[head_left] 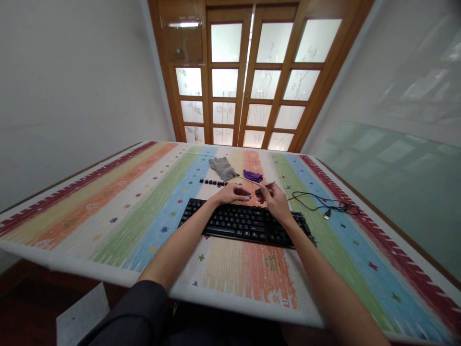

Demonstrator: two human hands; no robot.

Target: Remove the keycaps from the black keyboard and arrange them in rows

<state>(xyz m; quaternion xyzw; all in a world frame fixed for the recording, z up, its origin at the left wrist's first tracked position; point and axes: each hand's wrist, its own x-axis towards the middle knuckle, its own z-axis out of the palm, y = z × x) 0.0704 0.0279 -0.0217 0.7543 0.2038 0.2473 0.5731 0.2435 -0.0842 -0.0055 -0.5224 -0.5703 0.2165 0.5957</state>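
A black keyboard [237,222] lies across the striped cloth, beneath both forearms. My right hand [276,198] is closed on a small black tool [258,191] with thin wire ends, held above the keyboard's back edge. Some wire ends stick out behind the fingers, others point left. My left hand [231,194] meets those left ends in a pinch; whatever its fingertips hold is too small to make out. Just behind the hands, several loose black keycaps [214,182] sit in a row. A thin pale stick [249,179] runs behind them to the right hand.
Beyond the keycaps lie a crumpled grey cloth [223,167] and a purple cloth [253,176]. The keyboard's black cable [317,198] coils to the right, its USB plug [327,214] on the striped tablecloth [144,206]. Wooden doors [245,62] stand past the table's far edge.
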